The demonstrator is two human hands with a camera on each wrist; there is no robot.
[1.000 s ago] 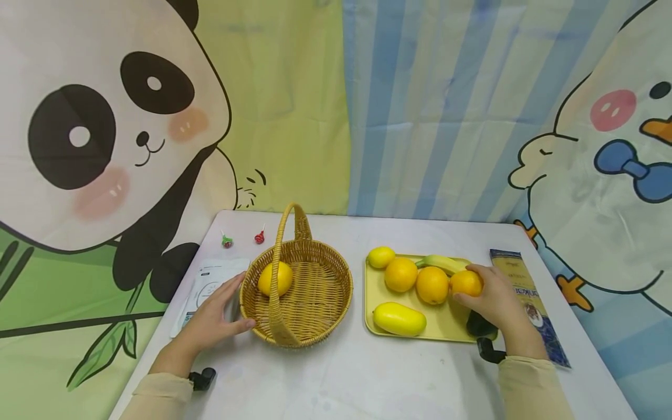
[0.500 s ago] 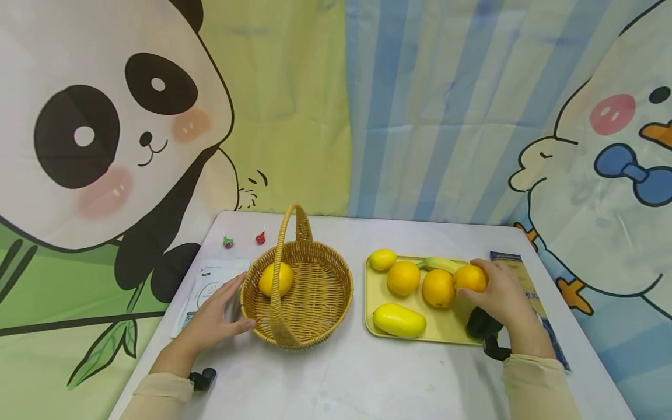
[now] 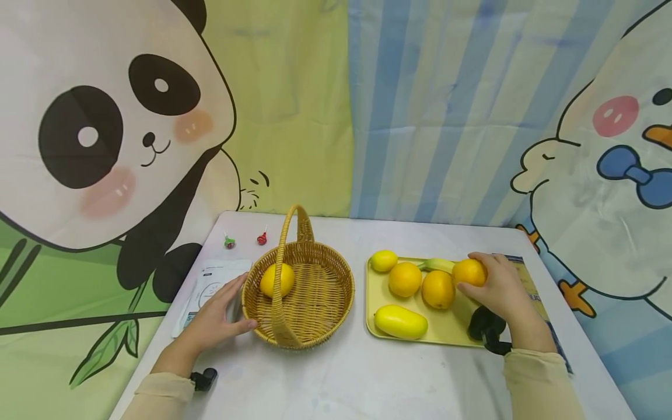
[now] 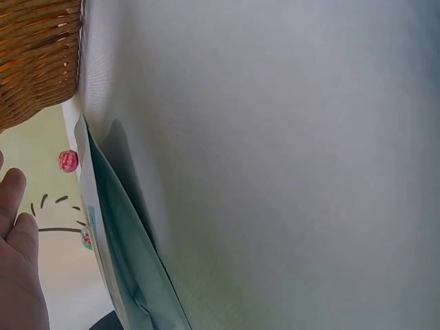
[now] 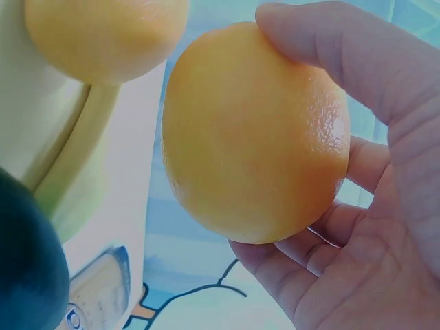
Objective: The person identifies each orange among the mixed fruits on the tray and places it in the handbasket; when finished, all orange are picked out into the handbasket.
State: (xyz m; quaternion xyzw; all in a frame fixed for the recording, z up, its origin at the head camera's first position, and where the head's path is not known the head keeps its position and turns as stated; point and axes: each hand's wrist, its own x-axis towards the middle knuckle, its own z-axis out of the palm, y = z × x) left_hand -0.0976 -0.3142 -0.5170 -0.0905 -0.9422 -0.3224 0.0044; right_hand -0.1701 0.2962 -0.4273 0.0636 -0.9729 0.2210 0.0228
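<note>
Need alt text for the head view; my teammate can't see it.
The person's right hand grips an orange over the right end of a yellow tray of fruit. The left hand is beside a handled wicker basket containing one round yellow fruit, on a white table.

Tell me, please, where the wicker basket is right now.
In the head view, the wicker basket stands on the white table just left of centre, between the left hand and the yellow tray.
</note>
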